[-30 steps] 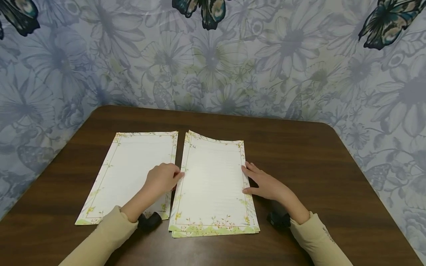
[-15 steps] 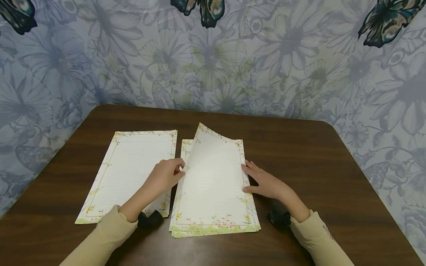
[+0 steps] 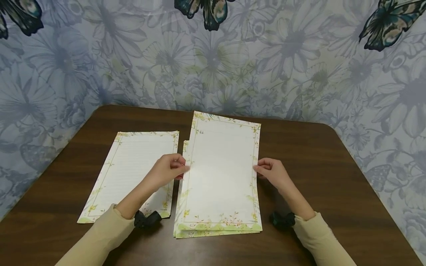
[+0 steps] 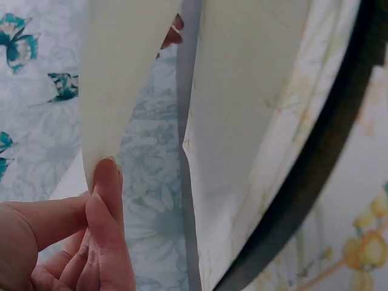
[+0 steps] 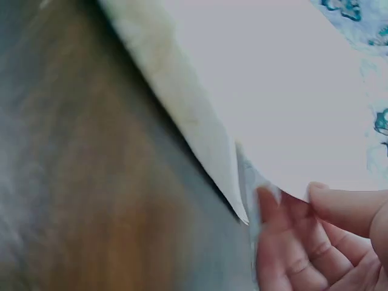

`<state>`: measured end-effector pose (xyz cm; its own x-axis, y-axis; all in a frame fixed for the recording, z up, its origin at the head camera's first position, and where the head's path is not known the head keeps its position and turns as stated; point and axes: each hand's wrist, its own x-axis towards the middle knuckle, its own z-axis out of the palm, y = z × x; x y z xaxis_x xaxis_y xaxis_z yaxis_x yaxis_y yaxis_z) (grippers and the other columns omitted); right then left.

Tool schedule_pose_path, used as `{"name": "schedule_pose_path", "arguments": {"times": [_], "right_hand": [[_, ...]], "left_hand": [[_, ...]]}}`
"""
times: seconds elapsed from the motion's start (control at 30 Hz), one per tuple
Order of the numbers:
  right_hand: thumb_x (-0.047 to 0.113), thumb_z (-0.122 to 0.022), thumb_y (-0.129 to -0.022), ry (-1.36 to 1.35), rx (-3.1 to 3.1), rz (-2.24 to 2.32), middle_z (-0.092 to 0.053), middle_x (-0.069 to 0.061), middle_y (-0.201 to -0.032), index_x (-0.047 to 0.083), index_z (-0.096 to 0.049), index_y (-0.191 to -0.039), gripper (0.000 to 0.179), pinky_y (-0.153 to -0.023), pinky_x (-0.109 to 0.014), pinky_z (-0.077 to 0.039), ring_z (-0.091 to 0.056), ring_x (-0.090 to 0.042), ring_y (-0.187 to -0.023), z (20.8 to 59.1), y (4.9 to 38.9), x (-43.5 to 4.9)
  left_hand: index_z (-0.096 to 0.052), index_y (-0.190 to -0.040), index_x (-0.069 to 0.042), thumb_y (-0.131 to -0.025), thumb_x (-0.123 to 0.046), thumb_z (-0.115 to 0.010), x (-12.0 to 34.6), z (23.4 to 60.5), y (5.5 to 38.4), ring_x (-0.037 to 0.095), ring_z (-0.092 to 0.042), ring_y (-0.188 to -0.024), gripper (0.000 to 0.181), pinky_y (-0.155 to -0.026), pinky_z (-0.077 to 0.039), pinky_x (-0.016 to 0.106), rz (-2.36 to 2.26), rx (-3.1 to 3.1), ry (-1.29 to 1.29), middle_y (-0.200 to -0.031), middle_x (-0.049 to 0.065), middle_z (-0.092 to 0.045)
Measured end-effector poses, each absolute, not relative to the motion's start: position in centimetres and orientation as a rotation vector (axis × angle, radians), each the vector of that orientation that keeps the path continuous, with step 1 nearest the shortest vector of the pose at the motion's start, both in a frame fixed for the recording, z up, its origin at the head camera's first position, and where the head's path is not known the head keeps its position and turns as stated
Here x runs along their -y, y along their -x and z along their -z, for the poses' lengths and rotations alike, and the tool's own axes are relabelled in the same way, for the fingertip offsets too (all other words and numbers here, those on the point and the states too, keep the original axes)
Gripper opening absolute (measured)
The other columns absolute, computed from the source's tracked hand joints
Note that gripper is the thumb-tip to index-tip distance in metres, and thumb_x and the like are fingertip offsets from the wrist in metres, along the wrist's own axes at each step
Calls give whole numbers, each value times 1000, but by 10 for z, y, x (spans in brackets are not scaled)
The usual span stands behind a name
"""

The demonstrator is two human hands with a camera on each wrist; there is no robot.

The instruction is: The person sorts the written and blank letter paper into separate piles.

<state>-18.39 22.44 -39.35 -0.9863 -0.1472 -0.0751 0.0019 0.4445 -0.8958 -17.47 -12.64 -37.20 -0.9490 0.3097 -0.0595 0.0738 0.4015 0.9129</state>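
A sheet of paper (image 3: 223,170) with a printed floral border is raised over the right-hand stack, its far end highest. My left hand (image 3: 168,168) pinches its left edge between thumb and fingers; in the left wrist view the thumb and fingertips meet on the sheet's edge (image 4: 112,73). On the opposite edge my right hand (image 3: 273,170) pinches the same sheet, thumb on top, fingers beneath in the right wrist view. Below lies the stack of matching sheets (image 3: 216,234), mostly hidden, its left and near edges showing.
Another stack of lined, flower-bordered paper (image 3: 139,159) lies to the left, partly under my left forearm. Both rest on a dark brown wooden table (image 3: 299,147). Behind it hangs a floral backdrop (image 3: 213,62) with butterflies.
The top sheet's left corner lifted first; now the whole far end is up and the sheet has shifted away and slightly right. My right hand went from resting at the edge to pinching it.
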Motion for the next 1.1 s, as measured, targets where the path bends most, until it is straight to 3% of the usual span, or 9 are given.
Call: {"name": "schedule_pose_path", "arguments": {"times": [0.13, 0.3, 0.6, 0.87, 1.1], "right_hand": [[15, -62, -92, -20, -2436, 1735, -66, -4, -75, -8, -60, -99, 24, -67, -34, -54, -62, -16, -64, 382, 188, -236], [23, -64, -91, -109, -2452, 1725, -65, 3, -75, -6, -60, -100, 31, -68, -33, -54, -62, -11, -65, 364, 197, -267], [29, -64, -91, -187, -2494, 1576, -60, 6, -81, 3, -63, -98, 28, -70, -28, -52, -60, -10, -70, 362, 196, -339], [24, -58, -95, -162, -2528, 1359, -60, 2, -83, -15, -53, -114, 44, -68, -27, -53, -60, -10, -72, 369, 193, -388], [25, -56, -96, -145, -2534, 1244, -61, 0, -85, -16, -50, -115, 45, -70, -29, -53, -61, -12, -73, 372, 195, -412]], "left_hand": [[-61, -89, 3, -89, -12, -66, 116, 368, 185, 33, -64, -71, 16, -68, -54, 37, -1599, -2363, -350, -70, 8, -65], [-65, -88, 3, -88, -14, -67, 88, 360, 204, 36, -65, -75, 17, -71, -53, 41, -1616, -2257, -352, -68, 9, -66], [-66, -92, 5, -86, -7, -68, 8, 362, 231, 20, -67, -66, 14, -70, -54, 35, -1582, -2087, -352, -70, 11, -67], [-67, -81, 3, -83, -4, -71, -48, 382, 230, 19, -67, -62, 8, -63, -54, 28, -1505, -2017, -311, -67, 11, -67], [-67, -74, 3, -81, 0, -71, -71, 389, 227, 17, -65, -54, 9, -55, -52, 25, -1493, -2026, -317, -62, 14, -66]]}}
